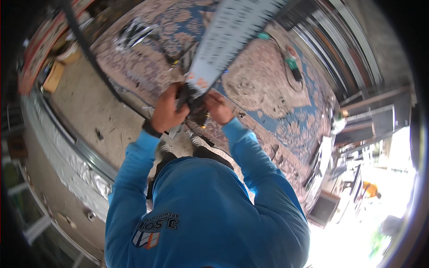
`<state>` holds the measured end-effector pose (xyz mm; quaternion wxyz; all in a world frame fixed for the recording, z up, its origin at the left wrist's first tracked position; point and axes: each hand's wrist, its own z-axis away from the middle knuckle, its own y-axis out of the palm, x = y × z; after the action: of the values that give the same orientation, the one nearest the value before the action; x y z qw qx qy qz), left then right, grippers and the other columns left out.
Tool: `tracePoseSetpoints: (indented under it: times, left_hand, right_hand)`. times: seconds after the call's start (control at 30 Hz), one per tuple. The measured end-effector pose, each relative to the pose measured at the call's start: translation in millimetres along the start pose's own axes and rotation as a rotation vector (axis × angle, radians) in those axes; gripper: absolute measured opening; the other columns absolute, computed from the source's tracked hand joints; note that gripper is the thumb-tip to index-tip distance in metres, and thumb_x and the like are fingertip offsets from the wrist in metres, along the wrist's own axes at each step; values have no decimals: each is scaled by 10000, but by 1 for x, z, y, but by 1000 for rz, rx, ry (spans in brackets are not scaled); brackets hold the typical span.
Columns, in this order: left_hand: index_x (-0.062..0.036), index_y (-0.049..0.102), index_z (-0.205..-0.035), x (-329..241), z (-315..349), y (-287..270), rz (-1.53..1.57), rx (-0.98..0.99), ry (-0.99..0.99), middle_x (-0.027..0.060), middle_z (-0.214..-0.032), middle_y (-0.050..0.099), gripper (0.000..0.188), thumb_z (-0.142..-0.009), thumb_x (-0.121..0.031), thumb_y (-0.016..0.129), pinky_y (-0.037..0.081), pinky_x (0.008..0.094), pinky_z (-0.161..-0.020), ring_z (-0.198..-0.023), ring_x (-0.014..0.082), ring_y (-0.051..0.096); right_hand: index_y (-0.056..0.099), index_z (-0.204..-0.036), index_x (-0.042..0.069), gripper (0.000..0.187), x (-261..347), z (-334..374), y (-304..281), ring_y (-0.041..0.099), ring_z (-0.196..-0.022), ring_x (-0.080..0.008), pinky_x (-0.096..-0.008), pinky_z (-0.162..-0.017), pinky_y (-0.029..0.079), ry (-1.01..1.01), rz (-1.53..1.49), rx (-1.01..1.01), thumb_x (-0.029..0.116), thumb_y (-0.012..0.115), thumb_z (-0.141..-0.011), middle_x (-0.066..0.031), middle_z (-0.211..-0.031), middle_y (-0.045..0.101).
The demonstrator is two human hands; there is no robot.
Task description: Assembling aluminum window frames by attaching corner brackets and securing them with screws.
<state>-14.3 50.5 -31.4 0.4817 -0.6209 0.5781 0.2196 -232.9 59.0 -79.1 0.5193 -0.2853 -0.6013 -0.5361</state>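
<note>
Silver foil-like wrapping [82,167] lines far left, then bare grey concrete floor [100,118]. Left hand [170,110] is closed around the dark lower end of a long white print-marked bar [228,42]; right hand [218,107] curls close beside, grip blurred, cannot tell. Blue-and-pink floral rug [308,125] bears a green-and-black power tool [292,65]; long metal profiles [338,44] lie at right.

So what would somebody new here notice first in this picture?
Probably the long pale bar, covered in dark print, slanting up to the top edge from between the left fingers and right fingers. Next, the blue shirt filling the lower middle, then the green tool lying on the patterned carpet, right of the bar.
</note>
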Motion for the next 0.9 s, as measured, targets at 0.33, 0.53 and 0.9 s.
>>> tracePoseSetpoints:
  times: [0.33, 0.53, 0.9]
  left_hand:
    - [26, 498, -1158, -10, -2, 17, -58, -34, -171, 161, -957, 625, 431, -790, -47, 710, 531, 352, -687, -799, 252, 658]
    - [41, 493, -1220, -9, -4, 14, -80, 58, -151, 155, -995, 643, 440, -822, -12, 671, 539, 336, -751, -880, 236, 670]
    - [-4, 446, -1368, 12, -15, -25, 325, 434, -328, 104, -1268, 558, 563, -860, -8, 687, 466, 375, -1005, -1189, 203, 548]
  right_hand:
    - [594, -1198, 27, 305, 27, -10, 13, 523, -1016, -104, -295, -923, 410, -163, 20, 137, 270, 487, -1049, -25, -1074, 616]
    - [618, -1171, 33, 299, 22, -18, 7, 538, -991, -108, -306, -894, 430, -286, -30, 189, 284, 557, -1019, -26, -1045, 639]
    - [644, -869, -29, 227, 33, -14, 14, 518, -757, -118, -315, -703, 412, -259, 5, 97, 123, 552, -1010, -42, -799, 532]
